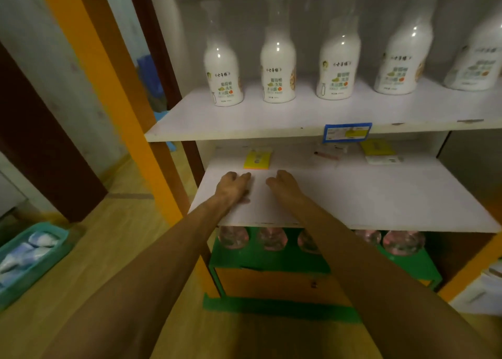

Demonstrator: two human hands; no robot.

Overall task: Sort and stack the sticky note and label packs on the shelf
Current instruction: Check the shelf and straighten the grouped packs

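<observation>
Mid shelf (380, 195), frame centre: left hand (233, 186) & right hand (282, 183) flat on board, fingers loosely together, holding nothing. Yellow sticky-note pack (257, 159) just behind; yellow/white label packs (380, 152) upper right.

Yellow-and-orange sticky note pack (257, 160), white shelf (380, 195)

1. This looks like a small shop or its stockroom, though which of the two cannot be told.
2. Identical white bottles (278, 70) stand in a row, labels facing out, on the upper shelf (271, 116).
3. A blue price tag (347, 132) is fixed to that shelf's front edge.
4. Packs of stationery (257, 159) lie on the shelf below.
5. A teal basket (40, 252) of wrapped packets sits on the wooden floor (108, 250).
</observation>
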